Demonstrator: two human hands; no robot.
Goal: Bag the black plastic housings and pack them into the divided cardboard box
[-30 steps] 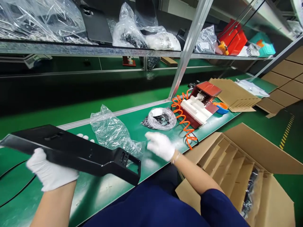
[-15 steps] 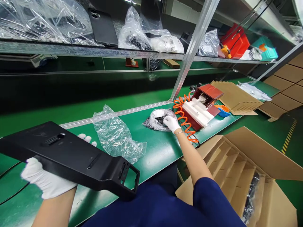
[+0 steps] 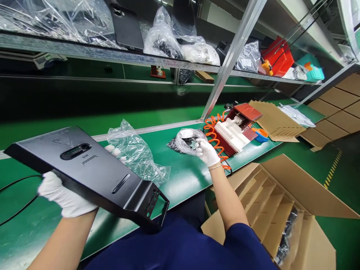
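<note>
Black cover: 9 o'clock in my view, above the desk, gripped from beneath by my left hand. Right hand: near centre, bent fingers at the bag of small parts; whether they pinch anything, I cannot tell. Red machine: 3 o'clock. Open carton: 4 o'clock.

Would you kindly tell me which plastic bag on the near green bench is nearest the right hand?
The round-mouthed bag, with small dark parts, at the right hand; the crumpled clear bag lies farther left, no parts showing inside.
</note>
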